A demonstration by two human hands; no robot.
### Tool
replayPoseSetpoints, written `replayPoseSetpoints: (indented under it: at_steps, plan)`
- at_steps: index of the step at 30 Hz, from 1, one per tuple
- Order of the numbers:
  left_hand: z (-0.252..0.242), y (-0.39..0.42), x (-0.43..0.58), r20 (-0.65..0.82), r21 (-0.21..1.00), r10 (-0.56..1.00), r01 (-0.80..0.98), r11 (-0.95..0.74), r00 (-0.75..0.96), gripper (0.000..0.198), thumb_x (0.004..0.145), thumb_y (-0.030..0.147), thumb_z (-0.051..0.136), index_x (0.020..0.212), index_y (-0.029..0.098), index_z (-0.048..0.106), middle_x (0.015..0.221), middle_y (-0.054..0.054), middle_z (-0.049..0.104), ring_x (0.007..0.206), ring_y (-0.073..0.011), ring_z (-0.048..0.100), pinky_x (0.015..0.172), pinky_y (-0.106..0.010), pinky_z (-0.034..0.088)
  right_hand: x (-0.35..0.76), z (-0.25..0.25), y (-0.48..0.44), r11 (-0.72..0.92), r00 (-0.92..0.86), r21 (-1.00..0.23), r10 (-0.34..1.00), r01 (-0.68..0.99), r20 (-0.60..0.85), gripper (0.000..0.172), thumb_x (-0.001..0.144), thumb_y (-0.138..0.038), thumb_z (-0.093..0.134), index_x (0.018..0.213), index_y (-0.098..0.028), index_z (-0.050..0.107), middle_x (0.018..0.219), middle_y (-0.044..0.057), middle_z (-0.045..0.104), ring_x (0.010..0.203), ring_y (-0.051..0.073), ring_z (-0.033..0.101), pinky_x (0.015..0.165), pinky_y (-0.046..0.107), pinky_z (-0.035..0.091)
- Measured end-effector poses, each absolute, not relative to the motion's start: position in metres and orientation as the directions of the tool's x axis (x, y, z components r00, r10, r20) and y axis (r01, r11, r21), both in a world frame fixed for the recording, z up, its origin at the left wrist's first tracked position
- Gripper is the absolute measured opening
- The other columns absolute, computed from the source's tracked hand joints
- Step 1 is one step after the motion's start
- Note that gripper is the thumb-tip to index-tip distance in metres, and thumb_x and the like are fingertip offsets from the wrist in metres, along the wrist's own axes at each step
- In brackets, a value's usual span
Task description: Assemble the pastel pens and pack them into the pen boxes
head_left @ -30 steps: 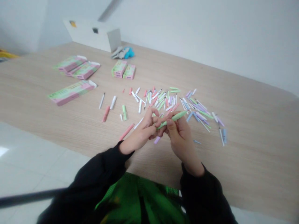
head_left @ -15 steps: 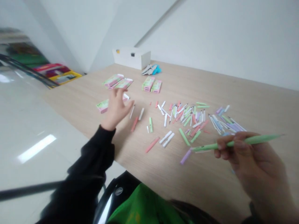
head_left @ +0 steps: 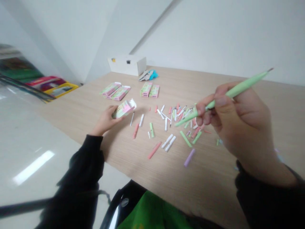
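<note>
My left hand grips a small pink, green and white carton, lifted off the table with its white end flap open toward the right. My right hand pinches a light green pen between thumb and fingers, its dark tip pointing up and right. Below and behind that hand lies a pile of pen parts in white, green, red and purple, partly hidden by the hand. Nearer to me lie two white caps, a red tube and a purple tube.
Several flat cartons lie at the back left, with two more cartons to their right. A white box stands by the wall, with a grey and blue cloth item before it. The table edge runs along the left.
My left hand has taken hold of the carton and raised it from the table. My right hand has moved up and left with the green pen, which is now tilted more steeply.
</note>
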State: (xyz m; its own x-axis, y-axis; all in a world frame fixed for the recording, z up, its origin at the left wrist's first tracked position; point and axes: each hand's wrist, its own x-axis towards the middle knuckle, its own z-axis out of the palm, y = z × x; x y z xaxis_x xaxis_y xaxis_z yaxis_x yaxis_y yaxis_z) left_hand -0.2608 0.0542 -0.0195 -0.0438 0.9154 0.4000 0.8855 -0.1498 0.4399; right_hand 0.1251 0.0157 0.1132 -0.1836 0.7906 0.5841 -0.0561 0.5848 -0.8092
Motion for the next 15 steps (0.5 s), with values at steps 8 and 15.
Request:
replayPoseSetpoints:
  at_steps: [8,15]
  plan:
    - [-0.016,-0.029,-0.149,0.726,0.436,0.672,0.655,-0.617,0.149,0.069,0.077,0.047,0.084,0.137,0.022,0.061,0.128,-0.014,0.072,0.112,-0.0312,0.072,0.093,-0.046,0.062,0.101,0.139,-0.016,0.593,-0.246,-0.797,0.760,-0.120,0.602,0.009,0.103,-0.029,0.056,0.095,-0.029,0.051,0.079,-0.002,0.065,0.059,0.015,0.060,0.056,0.032,0.052]
    - [-0.010,-0.048,-0.109,0.788,0.401,0.588,0.571,-0.717,0.185,0.071,0.077,0.038,0.086,0.141,0.023,0.060,0.124,-0.013,0.074,0.113,-0.0303,0.072,0.107,-0.053,0.054,0.110,0.119,-0.029,0.570,-0.361,-0.818,0.749,-0.076,0.555,0.014,0.102,-0.034,0.058,0.093,-0.026,0.050,0.081,-0.003,0.068,0.058,0.012,0.059,0.053,0.028,0.047]
